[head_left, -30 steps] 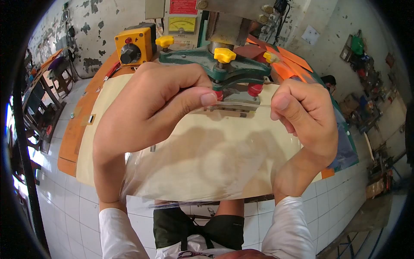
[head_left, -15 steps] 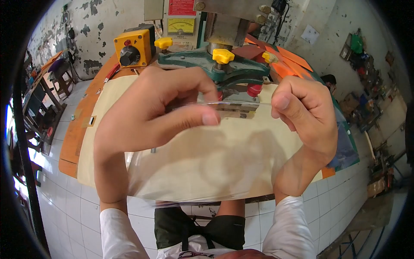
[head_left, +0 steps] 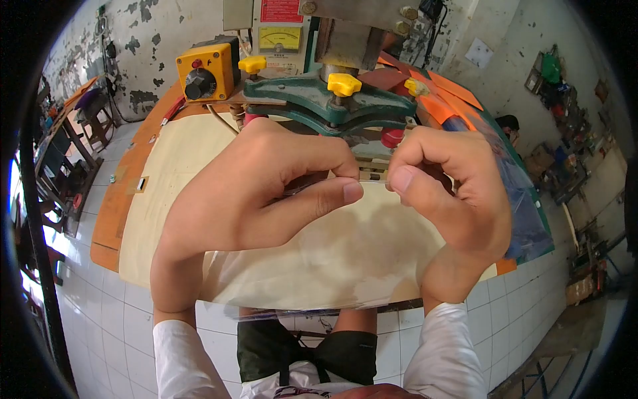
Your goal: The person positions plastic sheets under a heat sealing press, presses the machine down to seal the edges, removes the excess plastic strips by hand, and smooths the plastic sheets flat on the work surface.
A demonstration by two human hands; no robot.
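Note:
Between thumb and index finger, my left hand pinches the upper edge of a clear plastic sheet. A short way to the right, my right hand pinches the same edge with curled fingers. The transparent sheet hangs below both hands, over the cream-coloured table covering. Just beyond the hands stands a green press head with yellow knobs. My hands partly hide the metal parts under it.
A yellow control box with a black dial sits at the back left, near a red-handled cutter. Orange sheets and blue clear plastic lie at the right. Another person's head shows behind the table's right side.
Both hands have come closer together along the sheet's upper edge. My left thumb and index finger have closed, and my right hand has shifted left.

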